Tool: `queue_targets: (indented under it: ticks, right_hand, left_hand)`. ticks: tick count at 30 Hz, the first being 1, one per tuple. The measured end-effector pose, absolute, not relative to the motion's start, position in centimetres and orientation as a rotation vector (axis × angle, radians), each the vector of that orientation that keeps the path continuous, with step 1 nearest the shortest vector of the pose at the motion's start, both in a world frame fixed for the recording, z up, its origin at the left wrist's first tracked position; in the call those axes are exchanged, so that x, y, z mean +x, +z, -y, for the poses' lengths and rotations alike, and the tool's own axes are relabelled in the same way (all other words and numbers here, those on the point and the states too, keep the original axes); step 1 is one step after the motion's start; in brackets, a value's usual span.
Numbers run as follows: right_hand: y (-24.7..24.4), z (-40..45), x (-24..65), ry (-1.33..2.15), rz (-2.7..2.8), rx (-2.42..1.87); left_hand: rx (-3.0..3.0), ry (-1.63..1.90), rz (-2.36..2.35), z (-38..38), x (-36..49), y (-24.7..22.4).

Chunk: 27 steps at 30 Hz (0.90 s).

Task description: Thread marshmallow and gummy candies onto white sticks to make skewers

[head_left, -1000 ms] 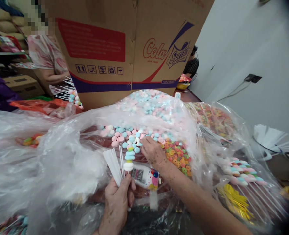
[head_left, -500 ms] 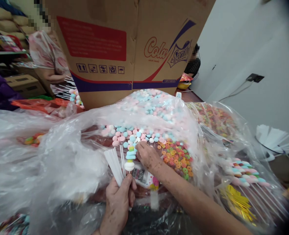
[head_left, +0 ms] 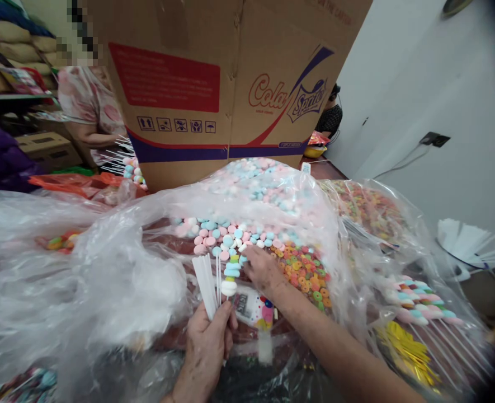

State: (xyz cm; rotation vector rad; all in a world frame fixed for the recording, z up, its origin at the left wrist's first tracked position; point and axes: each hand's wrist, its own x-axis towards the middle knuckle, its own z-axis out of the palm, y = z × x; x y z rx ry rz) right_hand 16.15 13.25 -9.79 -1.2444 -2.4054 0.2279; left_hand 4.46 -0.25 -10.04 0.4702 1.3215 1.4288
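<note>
My left hand (head_left: 209, 341) is closed around a candy skewer (head_left: 230, 274) and a bunch of thin white sticks (head_left: 205, 282). On the skewer, white and blue marshmallows alternate with yellow-green gummy rings. Beside its top, my right hand (head_left: 264, 268) pinches a small blue marshmallow (head_left: 242, 260), mostly hidden by the fingers. Pink, blue and white marshmallows (head_left: 207, 240) lie just beyond, spilling from a large clear bag (head_left: 180, 196). Colourful gummy rings (head_left: 306, 274) are heaped right of my right hand. Under the hands lies a printed packet (head_left: 251, 308).
A tall cardboard box (head_left: 180, 67) stands behind the marshmallows. Finished candy skewers (head_left: 423, 302) and gold ties (head_left: 406, 350) lie at the right. White strips (head_left: 465, 240) fan out from a container. A person in a patterned top (head_left: 90, 101) is at the back left.
The view has shifted slightly, so both hands and the skewer appear a little further right. The right hand stays beside the skewer's top and the left grip is unchanged.
</note>
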Motion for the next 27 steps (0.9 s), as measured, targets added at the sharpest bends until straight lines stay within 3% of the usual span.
queue_targets:
  ticks: [5,14,17,23,27]
  right_hand:
    - [-10.8,-12.3,16.2,-0.011,2.553,-1.108]
    - [-10.3,-12.5,15.1,0.035,2.573,-1.165]
    - [-9.8,-12.9,15.3,0.351,2.313,-1.256]
    - [-6.7,-13.5,16.9,1.42,1.227,-1.12]
    - [-4.7,-12.9,17.2,1.641,1.019,-0.999]
  left_hand:
    - [0.443,1.449,-1.329,0.1,4.5,-9.6]
    - [0.492,1.443,-1.315,0.3,4.4,-10.3]
    - [0.501,1.434,-1.302,0.2,4.4,-10.4]
    - [0.567,1.338,-1.312,0.2,4.3,-10.3]
    - [0.592,1.302,-1.324,0.1,4.4,-9.9]
